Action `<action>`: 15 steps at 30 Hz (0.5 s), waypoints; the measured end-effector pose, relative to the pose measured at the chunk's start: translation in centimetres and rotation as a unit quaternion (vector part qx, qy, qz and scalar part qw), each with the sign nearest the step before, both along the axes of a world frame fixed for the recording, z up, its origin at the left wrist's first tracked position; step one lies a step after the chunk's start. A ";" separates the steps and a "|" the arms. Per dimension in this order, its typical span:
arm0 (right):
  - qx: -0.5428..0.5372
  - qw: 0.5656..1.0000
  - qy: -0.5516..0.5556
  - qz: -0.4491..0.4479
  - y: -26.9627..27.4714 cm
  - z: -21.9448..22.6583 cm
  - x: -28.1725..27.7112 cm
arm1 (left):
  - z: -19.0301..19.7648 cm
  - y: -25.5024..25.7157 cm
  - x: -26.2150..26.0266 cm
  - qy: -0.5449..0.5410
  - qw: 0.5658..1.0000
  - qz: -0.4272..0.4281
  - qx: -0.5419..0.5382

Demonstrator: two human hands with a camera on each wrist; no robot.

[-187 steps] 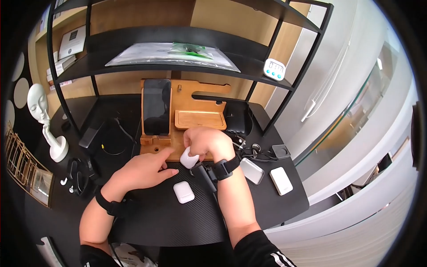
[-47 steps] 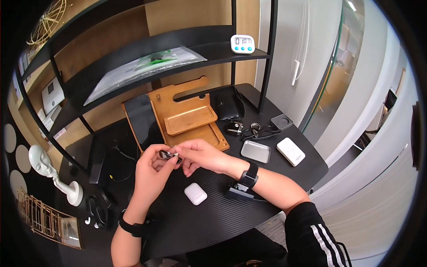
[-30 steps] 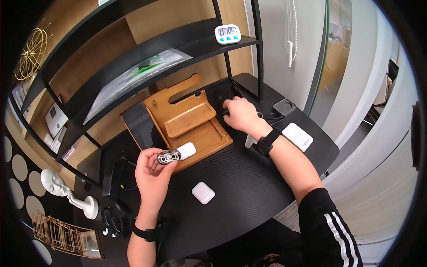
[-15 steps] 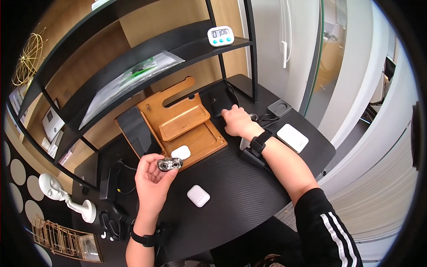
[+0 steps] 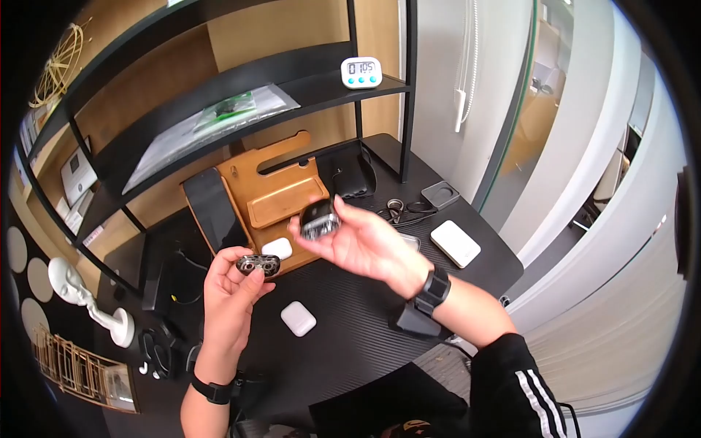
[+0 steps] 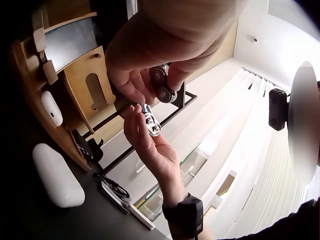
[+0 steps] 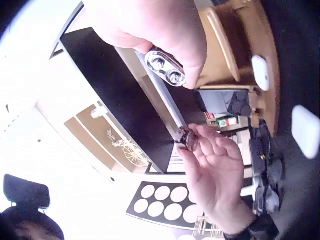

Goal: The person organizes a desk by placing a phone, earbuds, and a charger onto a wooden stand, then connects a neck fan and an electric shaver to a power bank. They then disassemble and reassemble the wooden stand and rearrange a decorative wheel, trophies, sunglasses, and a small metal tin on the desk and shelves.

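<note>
My left hand pinches a dark oval piece with two round sockets in its face. It is held above the desk's front half. My right hand grips a black rounded body with a shiny silver end, off to the right of the left hand and higher. In the right wrist view that silver end shows two round metal posts. The two parts are apart. Below the hands, one white earbud case lies on the black desk; another white earbud case sits on the wooden stand's base.
Behind the hands stands a wooden dock with a dark phone leaning in it. A white power bank, cables and a grey charging pad lie at right. A white figurine stands left; the shelf overhangs the back.
From beside the black pouch at the back right, my right hand has come back left and up, now gripping the black body. My left hand still holds the oval piece.
</note>
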State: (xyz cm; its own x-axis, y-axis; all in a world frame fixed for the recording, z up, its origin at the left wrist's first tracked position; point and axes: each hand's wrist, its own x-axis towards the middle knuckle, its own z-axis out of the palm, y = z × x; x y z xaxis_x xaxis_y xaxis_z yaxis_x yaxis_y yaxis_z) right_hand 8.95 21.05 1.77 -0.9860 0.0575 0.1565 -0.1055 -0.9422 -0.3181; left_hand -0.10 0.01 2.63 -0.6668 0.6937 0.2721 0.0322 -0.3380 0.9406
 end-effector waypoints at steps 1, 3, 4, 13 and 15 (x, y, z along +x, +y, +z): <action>-0.016 1.000 -0.013 0.015 -0.7 -0.6 0.5 | 0.1 -0.2 0.3 -0.050 0.999 -0.013 0.000; -0.055 0.997 -0.041 0.041 -1.6 -1.6 1.4 | -0.6 -0.7 0.6 -0.125 0.992 -0.033 -0.007; -0.054 0.996 -0.047 0.050 -1.8 -2.2 1.5 | -1.0 -0.8 0.6 -0.128 0.991 -0.028 -0.010; 0.006 0.995 -0.092 0.044 -2.3 -5.1 1.4 | -5.4 -0.5 -0.1 -0.253 0.957 -0.123 0.071; 0.042 0.993 -0.105 0.037 -2.2 -4.7 1.7 | -6.5 -0.9 -0.2 -0.267 0.945 -0.151 0.110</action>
State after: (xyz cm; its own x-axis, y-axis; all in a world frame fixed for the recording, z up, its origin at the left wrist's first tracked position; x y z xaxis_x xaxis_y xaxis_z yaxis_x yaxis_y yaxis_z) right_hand 10.63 18.83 -2.92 -0.9984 -0.0215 -0.0528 0.0410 -0.9140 -0.4036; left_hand -0.28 -0.84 -3.89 -0.5306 0.8402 0.1119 -0.5565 -0.4449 0.7016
